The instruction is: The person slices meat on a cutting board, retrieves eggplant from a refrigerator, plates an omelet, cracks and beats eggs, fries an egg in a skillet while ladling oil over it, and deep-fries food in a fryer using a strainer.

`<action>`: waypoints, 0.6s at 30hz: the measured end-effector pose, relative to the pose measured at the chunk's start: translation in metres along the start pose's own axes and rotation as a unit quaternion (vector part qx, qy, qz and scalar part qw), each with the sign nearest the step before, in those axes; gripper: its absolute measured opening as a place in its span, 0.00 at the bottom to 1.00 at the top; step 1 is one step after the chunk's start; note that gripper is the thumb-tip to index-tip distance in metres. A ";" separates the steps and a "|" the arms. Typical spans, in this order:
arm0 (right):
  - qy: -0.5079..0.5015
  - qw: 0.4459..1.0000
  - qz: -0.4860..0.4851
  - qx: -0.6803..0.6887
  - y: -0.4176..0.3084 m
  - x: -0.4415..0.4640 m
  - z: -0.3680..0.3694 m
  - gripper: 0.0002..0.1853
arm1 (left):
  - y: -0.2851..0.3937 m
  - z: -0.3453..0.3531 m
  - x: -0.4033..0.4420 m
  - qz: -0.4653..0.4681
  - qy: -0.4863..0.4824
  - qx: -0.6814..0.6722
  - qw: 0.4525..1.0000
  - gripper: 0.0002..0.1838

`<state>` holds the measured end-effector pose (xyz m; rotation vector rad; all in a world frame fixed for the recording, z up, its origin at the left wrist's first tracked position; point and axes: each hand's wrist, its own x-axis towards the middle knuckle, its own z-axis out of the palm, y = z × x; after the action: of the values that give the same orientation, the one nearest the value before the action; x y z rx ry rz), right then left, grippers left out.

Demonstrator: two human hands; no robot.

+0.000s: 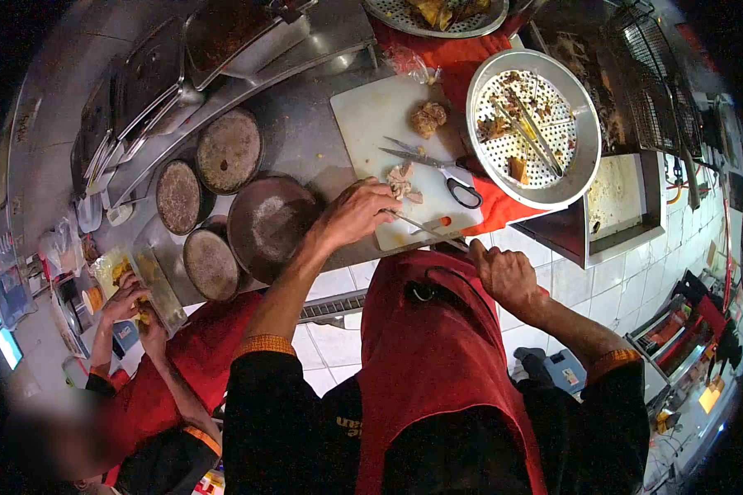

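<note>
On the white plastic cutting board (363,124), pale irregular meat pieces (402,181) lie at my nearer left hand (360,213), half curled, grip indeterminable. My right hand (508,278), closed, holds the slim steel knife (423,227) slanting across the board's near edge toward the left.

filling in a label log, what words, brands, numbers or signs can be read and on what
"an", probably: upside-down orange lettering on the black cloth shirt; the rest blurred or hidden.
White rectangular label on the blue plastic box: too small to read.
Nothing else legible.
</note>
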<state>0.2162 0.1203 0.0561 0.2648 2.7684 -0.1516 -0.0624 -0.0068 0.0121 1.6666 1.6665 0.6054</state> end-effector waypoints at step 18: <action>-0.041 0.999 0.023 0.023 0.014 -0.013 0.035 0.17 | 0.005 0.012 -0.004 0.046 0.134 0.039 0.989 0.12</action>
<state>0.2426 0.1275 0.0271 0.3263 2.6787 -0.2106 -0.0505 -0.0122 0.0082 1.7876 1.8285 0.8518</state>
